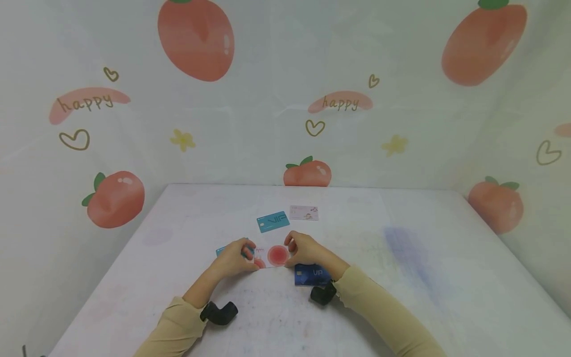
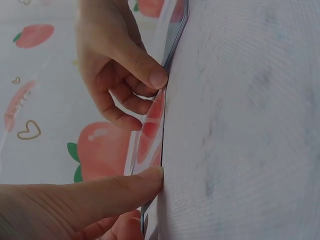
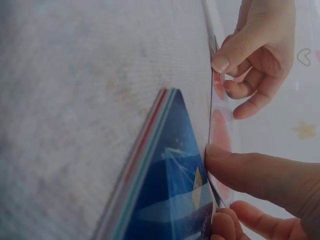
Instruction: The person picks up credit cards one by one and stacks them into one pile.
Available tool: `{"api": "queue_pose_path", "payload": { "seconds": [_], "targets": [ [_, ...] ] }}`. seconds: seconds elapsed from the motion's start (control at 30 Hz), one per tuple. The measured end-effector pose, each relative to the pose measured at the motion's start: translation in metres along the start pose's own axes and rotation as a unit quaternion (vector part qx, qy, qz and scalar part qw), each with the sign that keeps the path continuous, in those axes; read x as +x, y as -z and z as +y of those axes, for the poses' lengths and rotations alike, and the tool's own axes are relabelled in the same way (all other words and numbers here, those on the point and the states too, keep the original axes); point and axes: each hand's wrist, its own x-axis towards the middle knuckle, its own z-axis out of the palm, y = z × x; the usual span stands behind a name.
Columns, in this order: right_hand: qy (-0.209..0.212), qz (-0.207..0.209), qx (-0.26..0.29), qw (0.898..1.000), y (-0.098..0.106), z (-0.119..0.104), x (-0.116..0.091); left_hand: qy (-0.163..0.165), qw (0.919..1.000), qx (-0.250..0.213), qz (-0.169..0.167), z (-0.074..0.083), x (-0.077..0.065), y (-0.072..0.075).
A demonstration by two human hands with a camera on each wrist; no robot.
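A white card with red circles (image 1: 278, 256) lies between my two hands, low against the tabletop. My left hand (image 1: 233, 259) pinches its left end, the thumb at the near edge and the fingers at the far side. At the other end my right hand (image 1: 305, 249) grips it the same way. Partly hidden behind the left hand is a blue card (image 1: 220, 251). Beneath the right wrist sits a dark blue VIP card (image 1: 308, 275); the right wrist view shows this dark blue card (image 3: 172, 165) on top of a stack with red and teal edges.
Beyond the hands lie a teal VIP card (image 1: 273, 222) and a pale pink patterned card (image 1: 304, 213), side by side. A white table (image 1: 357, 317) carries everything. Behind it hangs a fruit-printed curtain (image 1: 267, 64). Black wrist mounts (image 1: 219, 314) sit on both wrists.
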Motion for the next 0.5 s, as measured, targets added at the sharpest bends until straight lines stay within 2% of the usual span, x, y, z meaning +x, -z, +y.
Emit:
{"api": "queue_pose_path", "payload": {
  "seconds": [0.2,0.5],
  "targets": [
    [0.014,0.005,0.004,1.000,-0.0014,0.0010,-0.0012,0.010,0.9999,-0.008,0.001,0.0008,0.0002,-0.0019],
    [0.006,0.012,0.011,1.000,-0.0004,0.0001,-0.0026,0.005,0.9998,-0.020,0.005,0.0034,-0.0039,-0.0011]
  ]
}}
